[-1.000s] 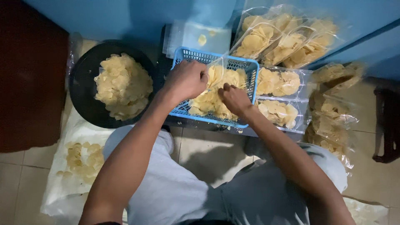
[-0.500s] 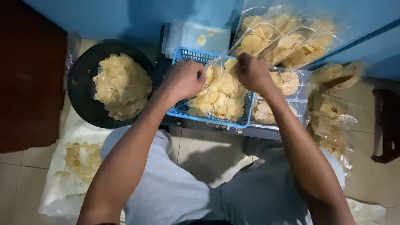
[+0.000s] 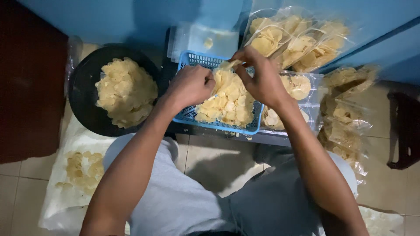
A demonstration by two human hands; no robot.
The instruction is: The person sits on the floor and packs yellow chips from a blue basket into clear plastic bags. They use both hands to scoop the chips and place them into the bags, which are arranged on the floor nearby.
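Since half a second ago our right hand (image 3: 262, 81) has drawn in toward the left, and both now meet over the blue basket (image 3: 192, 113). Its grip pinches the top edge of a clear bag of chips (image 3: 227, 98), which stands in the basket with its long axis running away from us, mouth toward the blue wall. Our left hand (image 3: 190, 85) is curled shut on the bag's near-left edge, knuckles up. Just left sits a black bowl (image 3: 83, 109) heaped with chips; filled bags (image 3: 297, 41) lie to the right.
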